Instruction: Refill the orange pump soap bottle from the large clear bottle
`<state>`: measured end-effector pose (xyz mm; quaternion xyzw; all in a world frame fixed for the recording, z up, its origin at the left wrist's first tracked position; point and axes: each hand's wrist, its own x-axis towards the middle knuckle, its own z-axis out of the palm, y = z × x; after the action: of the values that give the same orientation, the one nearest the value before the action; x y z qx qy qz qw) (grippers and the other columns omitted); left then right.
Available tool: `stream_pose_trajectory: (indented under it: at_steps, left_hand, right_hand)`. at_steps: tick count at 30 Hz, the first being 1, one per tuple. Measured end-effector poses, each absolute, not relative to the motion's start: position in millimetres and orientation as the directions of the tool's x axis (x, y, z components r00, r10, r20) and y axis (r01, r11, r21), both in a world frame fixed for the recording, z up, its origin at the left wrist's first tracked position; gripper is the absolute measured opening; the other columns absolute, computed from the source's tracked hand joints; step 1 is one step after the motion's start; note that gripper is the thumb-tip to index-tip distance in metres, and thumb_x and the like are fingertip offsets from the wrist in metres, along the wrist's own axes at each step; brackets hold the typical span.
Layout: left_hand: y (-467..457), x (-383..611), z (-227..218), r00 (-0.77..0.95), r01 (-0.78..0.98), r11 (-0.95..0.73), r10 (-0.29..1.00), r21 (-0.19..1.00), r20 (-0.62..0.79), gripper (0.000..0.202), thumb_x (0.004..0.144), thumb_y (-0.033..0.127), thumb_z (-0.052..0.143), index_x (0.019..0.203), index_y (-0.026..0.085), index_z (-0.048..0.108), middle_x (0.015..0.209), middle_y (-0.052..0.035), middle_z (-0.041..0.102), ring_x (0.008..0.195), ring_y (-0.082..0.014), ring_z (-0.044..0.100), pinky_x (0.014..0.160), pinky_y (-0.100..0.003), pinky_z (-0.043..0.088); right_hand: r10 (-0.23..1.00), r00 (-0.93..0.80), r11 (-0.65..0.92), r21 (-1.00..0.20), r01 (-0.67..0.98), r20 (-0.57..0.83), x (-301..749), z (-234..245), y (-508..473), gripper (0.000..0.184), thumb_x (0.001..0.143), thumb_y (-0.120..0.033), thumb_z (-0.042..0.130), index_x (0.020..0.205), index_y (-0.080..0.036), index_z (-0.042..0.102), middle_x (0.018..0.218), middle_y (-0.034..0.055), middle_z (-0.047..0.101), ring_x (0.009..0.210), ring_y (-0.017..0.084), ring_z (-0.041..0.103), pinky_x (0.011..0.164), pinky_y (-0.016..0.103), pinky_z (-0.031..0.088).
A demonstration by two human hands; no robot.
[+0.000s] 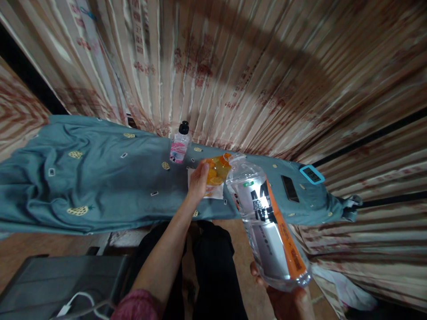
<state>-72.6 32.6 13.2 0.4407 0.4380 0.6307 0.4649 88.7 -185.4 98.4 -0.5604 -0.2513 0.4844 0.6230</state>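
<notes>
In my left hand (199, 181) is a small clear jar (217, 170) of orange fruit pieces in yellowish liquid, with an orange rim. The fingers wrap round its left side. Beneath the jar, a white paper (215, 192) lies on the cloth. My right hand (288, 298) grips the base of a large clear plastic bottle (263, 218) with a silver and orange label. That bottle is tilted, its mouth right at the jar's opening; whether the two touch I cannot tell. Behind the jar stands a pump bottle (179, 144) with a black top and pink label.
A blue-green cloth with pineapple prints (110, 178) covers the narrow table. Toward its right end are a dark phone (290, 188) and a blue-framed digital clock (312, 174). Patterned curtains (207, 71) hang behind. At lower left, a grey box (66, 280) has a white cable (78, 298) on it.
</notes>
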Motion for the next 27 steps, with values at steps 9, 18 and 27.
stream_pose_trajectory:
  at_steps: [9, 18, 27]
  left_hand:
    - [31.6, -75.8, 15.0, -0.179, -0.061, -0.189, 0.968, 0.98, 0.176, 0.035, 0.094, 0.051, 0.049, 0.108, 0.023, 0.065, 0.102, -0.0031, 0.073, 0.1, -0.0222, 0.069, 0.097, -0.04, 0.054]
    - [31.2, -76.2, 17.5, -0.174, -0.055, -0.175, 0.971, 0.983, 0.163, 0.029, 0.093, 0.044, 0.051, 0.108, 0.023, 0.065, 0.102, -0.0033, 0.073, 0.105, -0.023, 0.068, 0.099, -0.039, 0.052]
    - [30.3, -75.6, 17.5, -0.172, -0.064, -0.174, 0.972, 0.983, 0.161, 0.032, 0.094, 0.048, 0.05, 0.108, 0.023, 0.065, 0.102, -0.0029, 0.073, 0.1, -0.0221, 0.069, 0.097, -0.038, 0.054]
  right_hand:
    - [0.894, 0.39, -0.106, -0.949, -0.297, -0.222, 90.4, 99.0, -185.8, 0.054, 0.048, -0.071, 0.088, 0.087, -0.034, 0.079, 0.087, -0.0019, 0.081, 0.057, 0.016, 0.068, 0.055, 0.028, 0.052]
    - [0.856, 0.436, -0.126, -0.93, -0.345, -0.277, 84.4, 102.8, -182.9, 0.06, 0.038, -0.07, 0.092, 0.083, -0.033, 0.079, 0.085, -0.0039, 0.081, 0.056, 0.013, 0.068, 0.049, 0.02, 0.051]
    - [0.891, 0.394, -0.099, -0.945, -0.312, -0.224, 90.7, 98.3, -185.9, 0.059, 0.046, -0.07, 0.089, 0.091, -0.034, 0.078, 0.081, -0.0019, 0.08, 0.057, 0.017, 0.068, 0.051, 0.025, 0.053]
